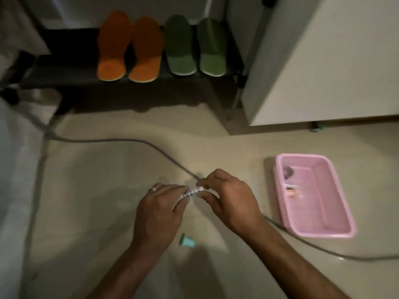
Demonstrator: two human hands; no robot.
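A small white tube with dark print (192, 191) is held between both hands above the tiled floor. My left hand (160, 209), with a ring on one finger, grips its left end. My right hand (226, 196) pinches its right end with fingertips and thumb. A small teal cap (187, 240) lies on the floor just below the hands. What the tube contains is too blurred to tell.
A pink plastic basket (336, 225) with a few small items sits on the floor at right. A grey hose (133, 141) snakes across the floor. A dark shoe rack (71, 67) holds orange slippers (129, 48) and green slippers (194, 46). A white cabinet (323, 61) stands at right.
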